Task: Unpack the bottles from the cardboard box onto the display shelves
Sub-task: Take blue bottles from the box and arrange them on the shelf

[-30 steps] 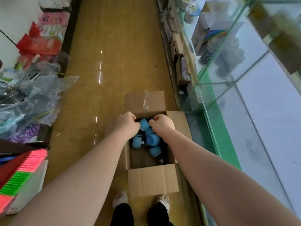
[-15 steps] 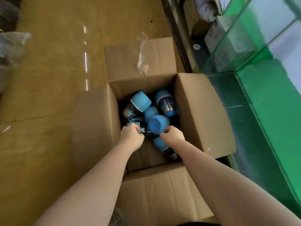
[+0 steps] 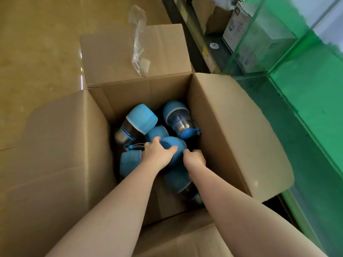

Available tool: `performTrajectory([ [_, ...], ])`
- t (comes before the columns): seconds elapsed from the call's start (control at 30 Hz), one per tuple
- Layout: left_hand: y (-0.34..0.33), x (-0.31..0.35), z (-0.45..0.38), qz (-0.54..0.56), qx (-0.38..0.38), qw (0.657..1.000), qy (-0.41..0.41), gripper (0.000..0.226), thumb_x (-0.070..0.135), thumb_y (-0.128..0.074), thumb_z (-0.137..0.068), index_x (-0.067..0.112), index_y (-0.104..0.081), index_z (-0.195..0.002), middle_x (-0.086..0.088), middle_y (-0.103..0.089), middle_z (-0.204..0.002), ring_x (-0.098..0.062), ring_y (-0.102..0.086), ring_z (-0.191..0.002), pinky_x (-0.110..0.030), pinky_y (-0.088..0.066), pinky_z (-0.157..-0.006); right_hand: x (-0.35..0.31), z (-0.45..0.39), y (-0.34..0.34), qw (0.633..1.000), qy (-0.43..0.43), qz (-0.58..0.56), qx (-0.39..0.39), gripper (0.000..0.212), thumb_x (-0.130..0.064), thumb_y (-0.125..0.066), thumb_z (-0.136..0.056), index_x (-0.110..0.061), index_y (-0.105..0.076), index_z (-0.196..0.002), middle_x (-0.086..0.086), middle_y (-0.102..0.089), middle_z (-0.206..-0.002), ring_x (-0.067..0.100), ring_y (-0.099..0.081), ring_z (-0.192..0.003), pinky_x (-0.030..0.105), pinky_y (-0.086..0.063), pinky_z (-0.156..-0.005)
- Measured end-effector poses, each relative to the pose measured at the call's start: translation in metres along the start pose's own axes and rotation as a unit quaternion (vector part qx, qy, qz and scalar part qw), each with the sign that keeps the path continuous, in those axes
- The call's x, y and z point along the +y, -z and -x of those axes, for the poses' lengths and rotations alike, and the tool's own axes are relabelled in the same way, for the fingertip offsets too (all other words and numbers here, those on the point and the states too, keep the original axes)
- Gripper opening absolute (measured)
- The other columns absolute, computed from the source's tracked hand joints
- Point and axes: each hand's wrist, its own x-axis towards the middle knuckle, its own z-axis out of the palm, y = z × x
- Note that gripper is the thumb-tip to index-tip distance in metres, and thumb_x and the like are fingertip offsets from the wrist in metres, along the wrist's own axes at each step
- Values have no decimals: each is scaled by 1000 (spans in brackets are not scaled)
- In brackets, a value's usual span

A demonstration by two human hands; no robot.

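Observation:
An open cardboard box point(image 3: 232, 127) stands on the floor with all flaps folded out. Inside lie several blue-and-steel bottles in a jumble, one point(image 3: 137, 123) at the back left and one point(image 3: 178, 117) at the back right. Both my hands are deep in the box at the middle bottle point(image 3: 176, 145). My left hand point(image 3: 157, 154) curls over its blue end, thumb on top. My right hand point(image 3: 194, 158) grips the same bottle from the right side; its fingertips are hidden. Another bottle point(image 3: 178, 180) lies under my right forearm.
A strip of clear tape point(image 3: 139, 39) hangs on the far flap. To the right stands a green-edged glass display case point(image 3: 297, 71) with boxes point(image 3: 239, 28) on its lowest shelf. Tan floor point(image 3: 37, 43) stretches to the left.
The camera has come much closer to the box. Both hands have reached deeper, and my left hand has shifted right onto the middle bottle that my right hand holds.

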Motion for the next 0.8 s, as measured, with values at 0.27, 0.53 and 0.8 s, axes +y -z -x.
performTrajectory([
  [0.27,-18,9,-18,59,-30,997,38,85,49,-63,-83,27,-16,-150,-15,-25,-148,-34,-35,-131,-40,-34,-105,6,-13,-5,996,-15,-63,-59,42,-31,-43,-95,-10,-51,-131,14,-54,-131,28,-53,-116,38,-45,-99],
  [0.53,-24,7,-22,68,37,993,90,85,46,-77,-69,28,-30,-137,-19,-37,-131,-40,-45,-117,-43,-41,-94,12,-10,-5,986,-47,-125,-104,43,-26,-41,-98,-1,-50,-131,16,-57,-129,30,-55,-118,36,-45,-100],
  [0.8,2,1,3,52,85,993,58,79,42,-78,-67,23,-36,-132,-21,-37,-130,-38,-47,-112,-36,-41,-85,0,11,-7,967,-52,-197,-152,30,-24,-47,-90,-3,-57,-110,11,-56,-80,25,-56,-67,33,-50,-64],
])
